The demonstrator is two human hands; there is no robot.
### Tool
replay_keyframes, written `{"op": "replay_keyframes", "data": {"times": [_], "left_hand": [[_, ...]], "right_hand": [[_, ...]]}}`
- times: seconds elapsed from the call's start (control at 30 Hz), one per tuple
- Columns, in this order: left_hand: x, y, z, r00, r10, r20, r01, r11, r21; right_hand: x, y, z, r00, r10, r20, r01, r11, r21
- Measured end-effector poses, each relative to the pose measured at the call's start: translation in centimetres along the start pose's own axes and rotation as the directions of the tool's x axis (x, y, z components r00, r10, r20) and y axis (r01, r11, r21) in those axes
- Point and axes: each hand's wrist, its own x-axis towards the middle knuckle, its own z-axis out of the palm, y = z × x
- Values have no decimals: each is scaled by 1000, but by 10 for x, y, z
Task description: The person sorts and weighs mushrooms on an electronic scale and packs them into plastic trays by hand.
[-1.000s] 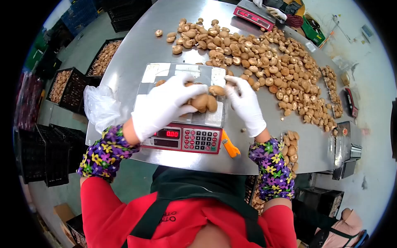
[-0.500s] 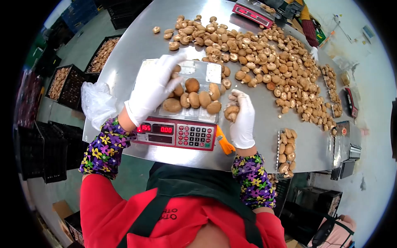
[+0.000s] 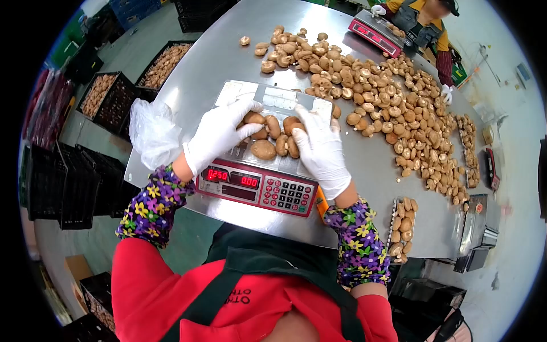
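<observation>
Brown shiitake mushrooms (image 3: 263,150) lie in a group on the plate of a red digital scale (image 3: 256,188), which reads 0.250. My left hand (image 3: 223,132), white-gloved, reaches in from the left with thumb and fingers around mushrooms at that end of the group. From the right, my right hand (image 3: 320,145), also gloved, presses its fingers onto the mushrooms at the other end. The fingers partly hide those mushrooms, and a clear tray seems to be under the group.
A large heap of mushrooms (image 3: 399,108) spreads behind and right. A filled tray (image 3: 402,228) stands near the right edge, a crumpled plastic bag (image 3: 152,134) at left. Crates of mushrooms (image 3: 102,100) stand on the floor. Across the table is a co-worker (image 3: 424,25) with another scale (image 3: 376,33).
My right hand has moved left from beside the scale, where it held mushrooms, onto the group. My left hand has lowered to the mushrooms. The display has changed to 0.250.
</observation>
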Motion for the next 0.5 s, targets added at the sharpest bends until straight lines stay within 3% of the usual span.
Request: {"op": "replay_keyframes", "data": {"times": [0.03, 0.1, 0.13, 0.17, 0.23, 0.3, 0.37, 0.4, 0.43, 0.47, 0.5], "left_hand": [[-2, -1, 2, 1000, -11, -3, 11, 1000, -2], [8, 9, 1, 970, -103, -221, 85, 992, -92], [13, 15, -3, 959, -117, -258, 115, 993, -22], [16, 11, -3, 959, -117, -259, 114, 993, -25], [21, 2, 4, 994, 53, -93, -26, 962, 272], [17, -2, 9, 990, 132, -49, -104, 921, 375], [12, -5, 11, 991, 123, -51, -105, 958, 267], [11, -7, 9, 984, 128, -121, -113, 985, 129], [8, -9, 5, 985, 128, -119, -112, 985, 133], [5, -7, -5, 987, -114, -111, 79, 958, -276], [1, -5, -15, 944, -331, -8, 252, 735, -630]], "right_hand": [[-2, 0, -7, 999, 40, 29, -40, 999, -17], [-5, 9, -6, 995, 50, 89, -51, 999, 7], [-5, 9, -5, 995, 49, 90, -50, 999, 4], [-4, 8, -6, 995, 63, 81, -66, 997, 46], [-2, 5, -6, 994, 73, 75, -79, 994, 80], [0, 0, -6, 988, 130, -83, -131, 991, -3], [-3, 10, 6, 988, 152, -40, -155, 985, -71], [-3, 11, 8, 978, 208, -22, -209, 975, -75], [-2, 12, 10, 966, 260, -3, -259, 963, -79], [-1, 10, 5, 958, 284, 22, -283, 958, -53], [-1, 10, 0, 952, 303, 37, -301, 952, -50]]}}
